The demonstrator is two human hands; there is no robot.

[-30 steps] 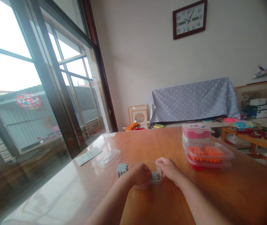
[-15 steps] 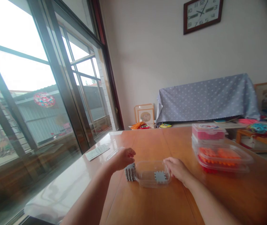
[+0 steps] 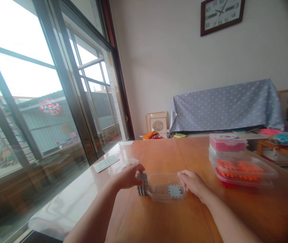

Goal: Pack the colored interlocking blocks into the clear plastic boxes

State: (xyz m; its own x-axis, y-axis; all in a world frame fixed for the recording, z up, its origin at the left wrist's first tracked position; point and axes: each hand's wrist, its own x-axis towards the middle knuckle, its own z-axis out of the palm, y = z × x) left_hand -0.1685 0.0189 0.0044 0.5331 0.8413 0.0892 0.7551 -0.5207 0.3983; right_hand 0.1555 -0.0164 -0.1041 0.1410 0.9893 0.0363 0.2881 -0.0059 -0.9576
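Note:
A clear plastic container (image 3: 162, 196) lies open on the wooden table (image 3: 159, 222) in front of me, with one grey foam puzzle tile (image 3: 174, 191) flat inside it. Just left of the container stands a small stack of grey foam tiles (image 3: 143, 186). My left hand (image 3: 129, 176) closes its fingers over the top of that stack. My right hand (image 3: 193, 182) rests against the container's right end, steadying it.
The container's clear lid (image 3: 126, 165) and a white remote-like card (image 3: 106, 163) lie at the left near the window. Stacked boxes of pink (image 3: 227, 142) and orange pieces (image 3: 242, 169) stand at the right. A covered bench stands behind.
My left hand left the container, swung left past the grey stack, and has now come down to grip it. One tile stays in the container. The right hand kept its place.

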